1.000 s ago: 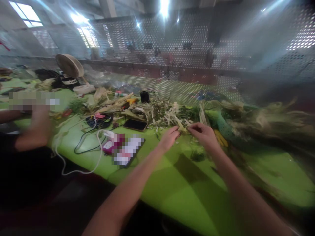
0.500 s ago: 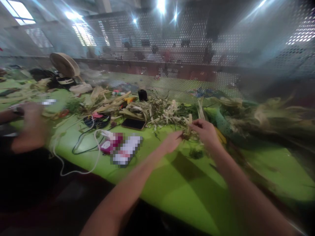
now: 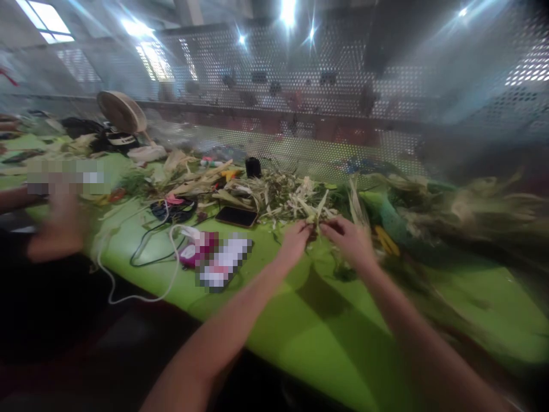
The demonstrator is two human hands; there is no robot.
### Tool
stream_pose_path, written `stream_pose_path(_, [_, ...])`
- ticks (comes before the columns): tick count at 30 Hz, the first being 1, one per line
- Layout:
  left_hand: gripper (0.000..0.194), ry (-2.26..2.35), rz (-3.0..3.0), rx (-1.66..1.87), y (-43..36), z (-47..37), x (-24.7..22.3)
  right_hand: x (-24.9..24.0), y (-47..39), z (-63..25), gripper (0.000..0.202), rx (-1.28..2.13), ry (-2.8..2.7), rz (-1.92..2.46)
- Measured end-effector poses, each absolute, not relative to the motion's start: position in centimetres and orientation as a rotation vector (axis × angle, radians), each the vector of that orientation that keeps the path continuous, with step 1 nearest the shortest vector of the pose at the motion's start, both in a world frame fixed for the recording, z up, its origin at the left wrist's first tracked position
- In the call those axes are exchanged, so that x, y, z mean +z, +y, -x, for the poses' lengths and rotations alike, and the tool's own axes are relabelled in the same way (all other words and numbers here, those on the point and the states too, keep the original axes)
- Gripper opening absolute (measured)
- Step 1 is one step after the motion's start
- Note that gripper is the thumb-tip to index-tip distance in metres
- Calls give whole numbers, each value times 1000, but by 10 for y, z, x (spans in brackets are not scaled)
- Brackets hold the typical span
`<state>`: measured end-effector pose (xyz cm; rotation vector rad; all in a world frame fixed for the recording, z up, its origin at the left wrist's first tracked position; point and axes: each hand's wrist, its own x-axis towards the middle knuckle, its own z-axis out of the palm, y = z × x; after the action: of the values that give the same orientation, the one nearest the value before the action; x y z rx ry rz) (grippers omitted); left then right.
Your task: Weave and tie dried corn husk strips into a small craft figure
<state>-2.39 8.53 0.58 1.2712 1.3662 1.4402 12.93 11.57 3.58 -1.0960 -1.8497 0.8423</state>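
Observation:
Over the green tabletop, my left hand (image 3: 295, 241) and my right hand (image 3: 348, 239) meet with fingertips pinched close together. Both grip a small bundle of pale corn husk (image 3: 316, 213), whose strips fan out above the fingers. Its lower part is hidden behind my fingers. Just beyond lies a loose heap of husk strips and dry stalks (image 3: 274, 191). A longer husk piece (image 3: 357, 203) stands up behind my right hand, and a yellow-handled tool (image 3: 386, 240) lies to its right.
A dark phone (image 3: 235, 216), a magenta packet (image 3: 198, 249) and a white cable (image 3: 112, 280) lie left of my hands. A green basket (image 3: 397, 220) of husks stands at right. Further left are a fan (image 3: 122, 111) and a co-worker's arm (image 3: 58, 229). Perforated metal panels (image 3: 283, 131) rise behind.
My hands have shifted slightly left and now sit closer together at the husk bundle. Its strips now spread apart above my fingers. The view has shifted a little.

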Motion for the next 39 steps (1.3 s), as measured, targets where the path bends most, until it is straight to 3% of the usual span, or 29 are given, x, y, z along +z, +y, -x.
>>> stream_pose_path(5, [21, 1477, -1607, 1405, 79, 20, 11, 21, 122, -122, 43, 1144, -1721, 987])
stream_pose_path(11, [21, 1669, -1997, 1190, 75, 24, 19, 22, 126, -126, 37, 1212, -1708, 1013])
stream_pose_path(21, [26, 1685, -2143, 852, 76, 40, 32, 21, 134, -132, 32, 1240, -1572, 1023])
stream_pose_path(29, [17, 1351, -1712, 1037, 78, 38, 25, 21, 125, -126, 22, 1118, -1808, 1009])
stream_pose_path(34, [15, 1211, -1234, 1228, 82, 34, 14, 19, 128, -125, 36, 1224, -1712, 937])
stream_pose_path(39, [22, 1111, -910, 1224, 82, 36, 17, 23, 135, -131, 34, 1197, -1700, 986])
